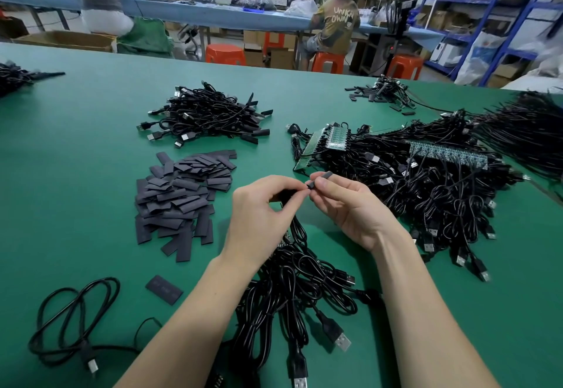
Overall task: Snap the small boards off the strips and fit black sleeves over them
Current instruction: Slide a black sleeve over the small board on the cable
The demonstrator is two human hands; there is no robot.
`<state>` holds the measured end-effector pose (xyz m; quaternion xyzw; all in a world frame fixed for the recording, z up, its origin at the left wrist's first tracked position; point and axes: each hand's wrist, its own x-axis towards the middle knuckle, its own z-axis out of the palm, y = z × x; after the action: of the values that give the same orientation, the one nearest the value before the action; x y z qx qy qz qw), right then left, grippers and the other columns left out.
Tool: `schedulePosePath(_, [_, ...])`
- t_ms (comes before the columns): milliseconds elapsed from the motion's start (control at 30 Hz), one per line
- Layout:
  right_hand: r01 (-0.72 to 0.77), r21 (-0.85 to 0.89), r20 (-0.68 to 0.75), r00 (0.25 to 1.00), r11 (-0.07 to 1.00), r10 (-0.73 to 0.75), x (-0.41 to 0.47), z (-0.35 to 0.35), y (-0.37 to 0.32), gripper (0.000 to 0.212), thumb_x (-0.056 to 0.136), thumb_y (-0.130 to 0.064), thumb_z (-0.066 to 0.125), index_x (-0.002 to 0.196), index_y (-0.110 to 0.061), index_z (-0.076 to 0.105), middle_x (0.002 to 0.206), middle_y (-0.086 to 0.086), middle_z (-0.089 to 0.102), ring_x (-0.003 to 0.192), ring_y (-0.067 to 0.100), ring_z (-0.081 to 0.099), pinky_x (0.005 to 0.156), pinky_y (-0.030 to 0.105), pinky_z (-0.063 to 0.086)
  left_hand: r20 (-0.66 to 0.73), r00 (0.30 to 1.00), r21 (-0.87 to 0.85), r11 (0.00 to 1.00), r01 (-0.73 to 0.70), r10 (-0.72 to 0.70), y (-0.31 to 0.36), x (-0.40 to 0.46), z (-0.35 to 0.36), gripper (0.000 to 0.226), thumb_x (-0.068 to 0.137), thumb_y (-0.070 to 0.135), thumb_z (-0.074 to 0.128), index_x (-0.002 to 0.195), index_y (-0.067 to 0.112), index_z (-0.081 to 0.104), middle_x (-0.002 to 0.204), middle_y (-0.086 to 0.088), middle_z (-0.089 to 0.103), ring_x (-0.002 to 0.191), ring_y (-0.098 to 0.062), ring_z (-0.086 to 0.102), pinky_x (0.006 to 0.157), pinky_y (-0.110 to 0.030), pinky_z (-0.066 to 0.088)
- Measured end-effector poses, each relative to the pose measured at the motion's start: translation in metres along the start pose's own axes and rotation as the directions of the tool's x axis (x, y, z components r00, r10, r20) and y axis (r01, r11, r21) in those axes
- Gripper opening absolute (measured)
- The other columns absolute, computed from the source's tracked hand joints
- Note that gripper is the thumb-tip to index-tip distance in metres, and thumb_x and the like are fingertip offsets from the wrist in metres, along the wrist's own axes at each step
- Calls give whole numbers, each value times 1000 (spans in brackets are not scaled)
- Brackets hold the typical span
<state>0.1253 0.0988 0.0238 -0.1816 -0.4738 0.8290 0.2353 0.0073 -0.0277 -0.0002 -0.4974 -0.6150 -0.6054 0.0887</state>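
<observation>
Bright, even overhead workshop light.
Soft shadows under the forearms; wide-angle bending at the edges; far background slightly blurred.

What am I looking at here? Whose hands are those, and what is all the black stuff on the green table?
There is only one picture. It comes from a camera worn on a person's head, so you see their own two arms reaching forward. No machine here, just bare hands.

The left hand grips a black cable, part of a bunch that trails down toward the person. The right hand pinches a short black sleeve, a little flat tube, right at the cable's end.

On the green table lie a pile of flat black sleeves, a far heap of black cables with silver plugs, and on the right a tangle of cables still joined to long green board strips. One loose black cable sits near the left.

Behind, other people sit on orange stools at another bench.
</observation>
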Motion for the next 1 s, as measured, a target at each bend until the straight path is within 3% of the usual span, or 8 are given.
schedulePosePath(533, [-67, -72, 33, 997, 995, 70, -1, -4, -1, 12, 77, -10, 74, 85, -12, 82, 82, 2, 74, 68, 6, 70, 67, 13, 56, 62, 996, 34, 997, -66, 64, 1, 0, -4, 3, 84, 11, 82, 86, 11, 79, 85, 7, 76, 79, -2, 69, 76, -23, 56])
schedulePosePath(833, [53, -84, -11, 998, 995, -54, 4, 4, 3, 37, 77, -12, 79, 113, -18, 74, 97, 14, 74, 79, 16, 72, 73, 21, 58, 22, 999, 63, 997, -34, 33, 0, 0, -1, 5, 86, 11, 79, 89, 15, 78, 87, 11, 75, 78, -2, 69, 75, -27, 57])
schedulePosePath(1000, [-12, -61, -5, 1000, 998, 11, 3, 3, 2, 18, 76, -12, 77, 93, -10, 79, 92, 10, 76, 76, 14, 73, 74, 19, 58, 42, 996, 103, 991, -89, 85, 1, 0, -3, 4, 87, 10, 78, 90, 11, 77, 89, 7, 75, 82, -3, 68, 79, -24, 55])
